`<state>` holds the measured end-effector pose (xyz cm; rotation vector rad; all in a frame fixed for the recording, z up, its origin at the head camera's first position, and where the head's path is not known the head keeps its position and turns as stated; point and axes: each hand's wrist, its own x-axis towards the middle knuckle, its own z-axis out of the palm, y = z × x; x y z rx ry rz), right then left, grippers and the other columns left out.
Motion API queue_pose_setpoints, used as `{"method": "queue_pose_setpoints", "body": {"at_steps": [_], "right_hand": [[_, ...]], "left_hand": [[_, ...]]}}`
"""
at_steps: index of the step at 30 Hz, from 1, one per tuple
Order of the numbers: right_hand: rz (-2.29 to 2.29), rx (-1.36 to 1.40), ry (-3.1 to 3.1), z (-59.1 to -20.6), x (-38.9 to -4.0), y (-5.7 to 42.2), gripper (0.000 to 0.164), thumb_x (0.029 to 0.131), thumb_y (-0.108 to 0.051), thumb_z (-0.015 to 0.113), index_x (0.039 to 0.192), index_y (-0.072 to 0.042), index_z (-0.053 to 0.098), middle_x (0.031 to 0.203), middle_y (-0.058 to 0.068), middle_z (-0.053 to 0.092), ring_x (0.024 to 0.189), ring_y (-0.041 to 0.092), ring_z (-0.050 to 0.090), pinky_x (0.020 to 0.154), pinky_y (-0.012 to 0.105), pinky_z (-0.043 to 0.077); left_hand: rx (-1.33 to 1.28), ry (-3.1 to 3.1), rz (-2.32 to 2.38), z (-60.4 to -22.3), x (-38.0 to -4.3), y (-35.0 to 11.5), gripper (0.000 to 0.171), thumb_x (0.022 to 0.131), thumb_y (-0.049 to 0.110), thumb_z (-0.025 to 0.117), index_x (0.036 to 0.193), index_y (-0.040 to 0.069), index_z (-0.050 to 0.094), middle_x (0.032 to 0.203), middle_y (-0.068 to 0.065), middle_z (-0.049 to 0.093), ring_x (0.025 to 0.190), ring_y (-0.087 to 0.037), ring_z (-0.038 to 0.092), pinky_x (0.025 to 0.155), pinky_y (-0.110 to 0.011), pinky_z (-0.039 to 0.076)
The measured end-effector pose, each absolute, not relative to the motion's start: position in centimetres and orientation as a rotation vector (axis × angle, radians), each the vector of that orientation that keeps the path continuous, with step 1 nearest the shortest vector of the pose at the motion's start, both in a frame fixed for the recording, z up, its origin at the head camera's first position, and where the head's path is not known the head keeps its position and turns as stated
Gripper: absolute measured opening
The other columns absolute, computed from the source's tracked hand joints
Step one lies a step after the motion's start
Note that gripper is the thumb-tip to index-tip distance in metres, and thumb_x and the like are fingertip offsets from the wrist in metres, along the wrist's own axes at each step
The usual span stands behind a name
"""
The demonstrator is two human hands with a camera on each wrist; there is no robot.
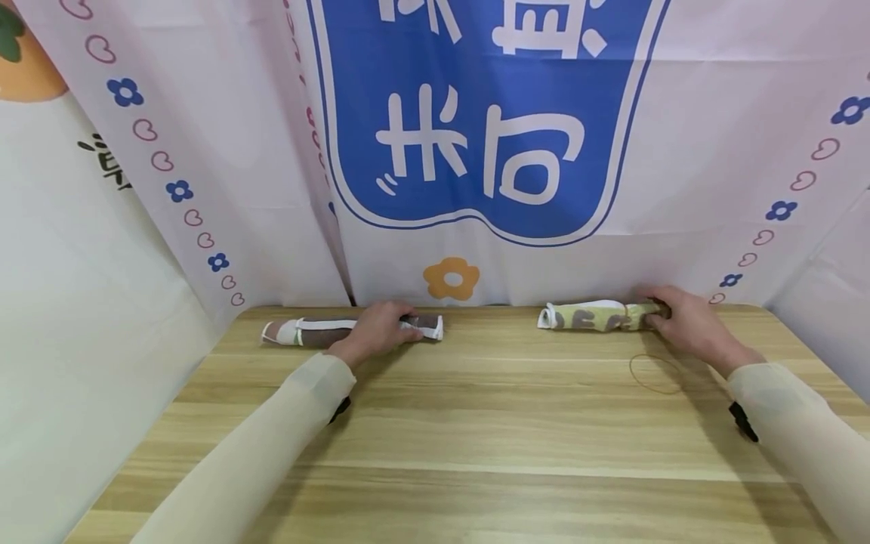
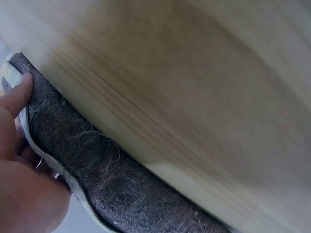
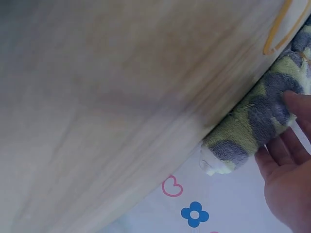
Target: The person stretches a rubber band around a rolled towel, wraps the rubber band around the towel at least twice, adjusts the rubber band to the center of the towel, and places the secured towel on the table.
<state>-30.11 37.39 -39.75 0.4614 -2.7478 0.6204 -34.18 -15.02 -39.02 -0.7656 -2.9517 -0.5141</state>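
Note:
Two rolled towels lie at the far edge of the wooden table. The left one, a dark brown towel roll [image 1: 322, 336] with white trim, is pinched near its right end by my left hand [image 1: 379, 330]. In the left wrist view its pile [image 2: 97, 160] looks fuzzy, and the thumb lies over the trim. My right hand [image 1: 693, 329] grips the right end of a green and grey towel roll [image 1: 587, 317]. In the right wrist view the thumb presses that towel [image 3: 265, 114] from one side and the fingers reach behind it. A thin band seems to circle this roll.
A loose rubber band [image 1: 655, 375] lies on the table [image 1: 476, 438] in front of the right hand. Behind the far edge hangs a white printed curtain [image 1: 272, 151] with a blue panel, close to both rolls. White fabric also hangs at the left and right sides.

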Motion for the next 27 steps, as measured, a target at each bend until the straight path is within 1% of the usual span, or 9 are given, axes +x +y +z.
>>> {"method": "queue_pose_setpoints", "body": {"at_steps": [2, 9, 15, 21, 27], "right_hand": [[0.639, 0.455, -2.71, -39.6, -29.8, 37.2, 0.039, 0.096, 0.003, 0.072, 0.133, 0.007, 0.063, 0.132, 0.038, 0.059, 0.118, 0.059, 0.057, 0.098, 0.071, 0.045], [0.665, 0.491, -2.592, -38.6, -29.1, 36.6, 0.027, 0.094, 0.006, 0.075, 0.119, 0.011, 0.068, 0.117, 0.033, 0.066, 0.101, 0.054, 0.067, 0.086, 0.068, 0.054], [0.692, 0.513, -2.665, -38.1, -28.4, 36.5, 0.02, 0.094, 0.002, 0.076, 0.113, 0.007, 0.072, 0.107, 0.025, 0.073, 0.096, 0.044, 0.071, 0.084, 0.063, 0.057], [0.633, 0.587, -2.7, -38.3, -27.7, 37.2, 0.014, 0.092, 0.004, 0.079, 0.105, 0.002, 0.076, 0.097, 0.011, 0.076, 0.088, 0.032, 0.073, 0.079, 0.054, 0.061], [0.604, 0.586, -2.792, -38.6, -27.1, 37.8, 0.013, 0.092, 0.0, 0.08, 0.106, -0.001, 0.079, 0.098, 0.007, 0.077, 0.089, 0.029, 0.073, 0.08, 0.051, 0.061]], "left_hand": [[-0.757, -2.932, -0.501, -39.2, -34.1, -15.1, 0.037, 0.096, 0.027, 0.081, 0.123, 0.002, 0.076, 0.123, -0.014, 0.075, 0.116, -0.035, 0.068, 0.102, -0.05, 0.053], [-0.759, -2.869, -0.454, -39.6, -33.9, -15.2, 0.032, 0.096, 0.024, 0.082, 0.121, 0.004, 0.078, 0.118, -0.012, 0.076, 0.11, -0.033, 0.071, 0.096, -0.05, 0.056], [-0.791, -2.832, -0.445, -39.6, -33.7, -15.1, 0.03, 0.095, 0.021, 0.084, 0.119, 0.005, 0.078, 0.116, -0.011, 0.077, 0.107, -0.03, 0.072, 0.094, -0.048, 0.057], [-0.799, -2.827, -0.444, -39.2, -33.2, -15.2, 0.029, 0.094, 0.021, 0.084, 0.119, 0.006, 0.079, 0.117, -0.01, 0.077, 0.109, -0.031, 0.071, 0.094, -0.049, 0.057], [-0.817, -2.796, -0.448, -38.8, -32.9, -15.2, 0.028, 0.093, 0.021, 0.085, 0.117, 0.006, 0.08, 0.115, -0.009, 0.077, 0.106, -0.03, 0.072, 0.093, -0.049, 0.057]]}}
